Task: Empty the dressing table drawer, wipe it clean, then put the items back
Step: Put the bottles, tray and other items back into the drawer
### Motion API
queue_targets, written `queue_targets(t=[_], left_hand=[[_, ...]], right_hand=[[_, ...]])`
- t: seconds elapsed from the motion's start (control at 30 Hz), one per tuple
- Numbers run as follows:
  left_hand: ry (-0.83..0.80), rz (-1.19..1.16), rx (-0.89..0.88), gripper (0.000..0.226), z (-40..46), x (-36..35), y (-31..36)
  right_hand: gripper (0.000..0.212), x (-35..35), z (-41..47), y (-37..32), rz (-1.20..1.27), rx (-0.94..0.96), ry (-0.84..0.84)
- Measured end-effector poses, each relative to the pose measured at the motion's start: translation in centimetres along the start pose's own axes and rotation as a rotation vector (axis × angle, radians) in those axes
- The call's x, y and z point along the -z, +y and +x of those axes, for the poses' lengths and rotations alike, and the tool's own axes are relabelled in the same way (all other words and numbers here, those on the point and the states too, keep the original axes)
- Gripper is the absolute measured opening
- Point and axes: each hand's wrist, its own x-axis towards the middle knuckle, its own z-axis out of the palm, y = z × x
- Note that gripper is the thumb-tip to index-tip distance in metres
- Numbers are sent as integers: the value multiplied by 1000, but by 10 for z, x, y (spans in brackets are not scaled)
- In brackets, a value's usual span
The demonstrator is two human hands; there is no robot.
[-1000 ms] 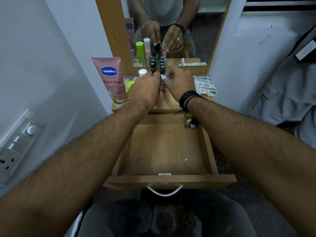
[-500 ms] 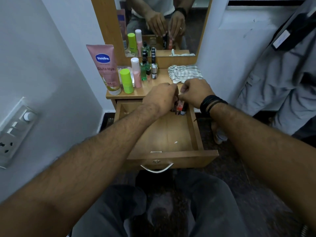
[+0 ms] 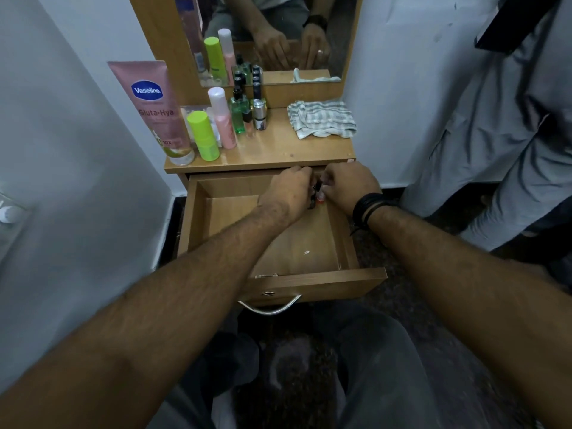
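Between the closed grip of the left hand (image 3: 289, 193) and right hand (image 3: 343, 187), small bottles (image 3: 316, 200) are pinched at the far right corner inside the open drawer (image 3: 312, 286), below the worktop (image 3: 278, 150) edge.

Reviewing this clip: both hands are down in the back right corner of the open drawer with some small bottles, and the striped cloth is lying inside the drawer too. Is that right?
Not quite. The left hand and right hand are in the back right corner of the open drawer with the small bottles, but the striped cloth lies on the dressing table top, by the mirror, not inside the drawer. The head view shows it.
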Motion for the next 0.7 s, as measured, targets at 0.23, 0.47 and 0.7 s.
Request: queue_targets(t=[0.23, 0.47, 0.7], left_hand=[[-19, -3, -3, 23, 14, -10, 0], [-48, 1, 0, 15, 18, -17, -1], [-33, 5, -4, 26, 19, -20, -1]], right_hand=[[18, -11, 5, 4, -76, 56, 59], [21, -18, 4, 4, -125, 82, 91], [27, -19, 3, 8, -161, 119, 90]])
